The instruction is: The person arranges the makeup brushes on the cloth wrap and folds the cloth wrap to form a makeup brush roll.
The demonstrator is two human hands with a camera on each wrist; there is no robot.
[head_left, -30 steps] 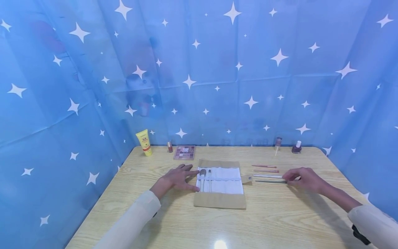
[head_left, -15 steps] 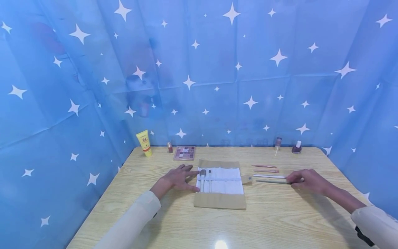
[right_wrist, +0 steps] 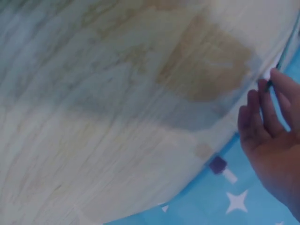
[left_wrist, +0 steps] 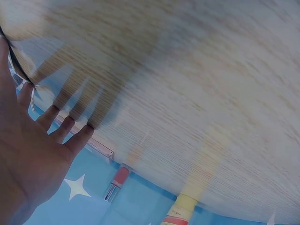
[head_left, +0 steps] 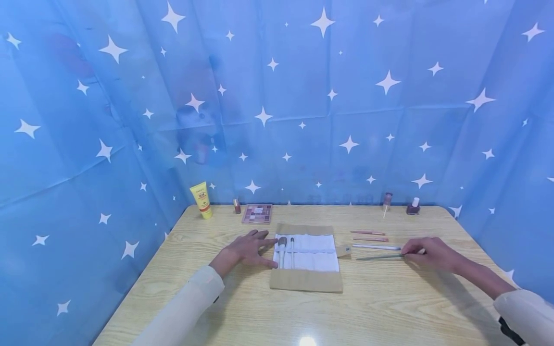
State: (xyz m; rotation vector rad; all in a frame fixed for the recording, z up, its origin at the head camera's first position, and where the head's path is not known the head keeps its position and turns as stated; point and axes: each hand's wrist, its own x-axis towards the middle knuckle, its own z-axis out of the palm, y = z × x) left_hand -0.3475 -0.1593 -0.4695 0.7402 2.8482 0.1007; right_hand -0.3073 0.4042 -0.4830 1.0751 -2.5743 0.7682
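Note:
A tan fabric brush roll (head_left: 305,280) with a white lining lies unfolded on the table. Two makeup brushes, one with a large fluffy head (head_left: 282,241) and one with a small head (head_left: 292,240), sit under its strap at the left. My left hand (head_left: 247,250) rests at the roll's left edge, fingers spread. At the right, my right hand (head_left: 430,254) pinches the end of a thin dark green makeup brush (head_left: 381,257) between thumb and fingers. Just behind it lies a white-handled brush (head_left: 375,247). The right wrist view shows the green stick at the fingertips.
Two pink brushes (head_left: 367,232) lie behind the white one. A yellow tube (head_left: 201,200), a lip gloss (head_left: 236,206) and an eyeshadow palette (head_left: 257,214) stand or lie at the back left. Nail polish (head_left: 413,206) and a small brown-capped item (head_left: 387,202) are at the back right.
My right hand has drawn slightly right and toward me; the green brush has shifted with it, its left end swinging nearer to me and away from the white brush. The left hand stays put.

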